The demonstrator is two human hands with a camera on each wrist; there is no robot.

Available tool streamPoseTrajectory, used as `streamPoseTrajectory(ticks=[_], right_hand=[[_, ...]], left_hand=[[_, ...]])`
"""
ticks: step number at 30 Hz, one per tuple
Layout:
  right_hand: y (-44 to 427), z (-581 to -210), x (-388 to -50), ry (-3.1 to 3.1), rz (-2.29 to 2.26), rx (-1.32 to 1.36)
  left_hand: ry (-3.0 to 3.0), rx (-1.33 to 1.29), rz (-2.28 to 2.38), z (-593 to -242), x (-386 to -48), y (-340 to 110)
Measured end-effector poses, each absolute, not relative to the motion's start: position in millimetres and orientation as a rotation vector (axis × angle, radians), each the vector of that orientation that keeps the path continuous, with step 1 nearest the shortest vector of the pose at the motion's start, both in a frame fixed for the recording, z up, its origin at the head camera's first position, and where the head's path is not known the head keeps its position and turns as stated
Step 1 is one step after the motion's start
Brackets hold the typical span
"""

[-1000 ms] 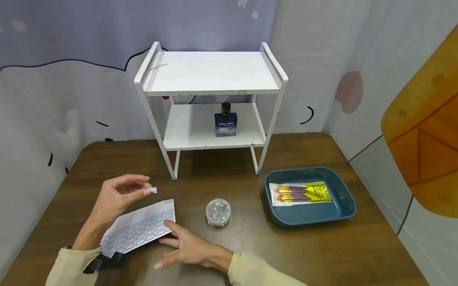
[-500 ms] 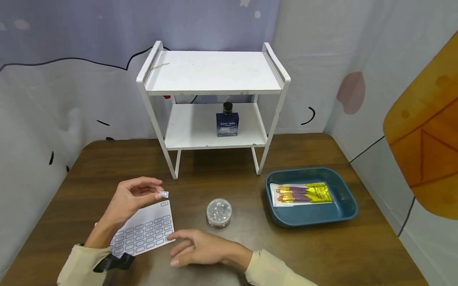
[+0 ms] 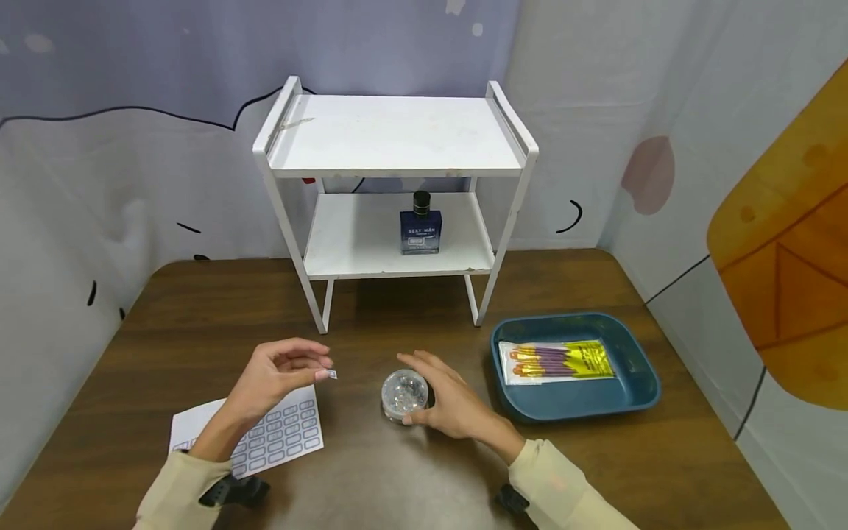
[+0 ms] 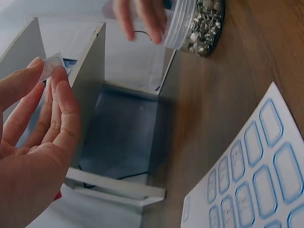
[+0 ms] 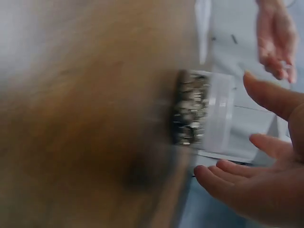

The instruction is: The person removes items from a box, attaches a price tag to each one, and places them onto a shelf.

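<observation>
Now, one label (image 3: 333, 375) is off the sheet (image 3: 291, 428); our left hand (image 3: 281, 373) pinches it, nine o'clock of the jar (image 3: 403, 394). At three, our right hand (image 3: 453, 400) spreads its fingers wide; sticking it down, we judge, remains undone.

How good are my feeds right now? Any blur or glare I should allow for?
Head view: mostly crisp, with a pale sheen on the near middle of the table; left wrist view: right hand blurred, outlines on the label sheet clear enough; right wrist view: the worst, with the jar and table smeared, probably by motion.
</observation>
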State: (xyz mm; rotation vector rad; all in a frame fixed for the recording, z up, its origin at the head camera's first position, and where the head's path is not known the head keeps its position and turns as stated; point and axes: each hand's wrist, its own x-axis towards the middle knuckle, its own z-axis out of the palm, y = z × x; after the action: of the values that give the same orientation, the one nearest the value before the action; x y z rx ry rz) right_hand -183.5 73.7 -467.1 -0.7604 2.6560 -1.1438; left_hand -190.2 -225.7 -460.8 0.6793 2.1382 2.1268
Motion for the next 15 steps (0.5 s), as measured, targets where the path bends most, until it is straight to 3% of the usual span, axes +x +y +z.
streamPoseTrajectory(ticks=[6,15], right_hand=[[69.6,-481.7,-185.4,2.609,-0.986,-0.805],[71.3,-492.1,-190.8,2.638,-1.118,-0.816]], left_hand=[[2.146,0.673,2.126,-462.7,-192.0,-212.3],[2.086,0.662,2.059,-463.5,-190.8,-199.3]])
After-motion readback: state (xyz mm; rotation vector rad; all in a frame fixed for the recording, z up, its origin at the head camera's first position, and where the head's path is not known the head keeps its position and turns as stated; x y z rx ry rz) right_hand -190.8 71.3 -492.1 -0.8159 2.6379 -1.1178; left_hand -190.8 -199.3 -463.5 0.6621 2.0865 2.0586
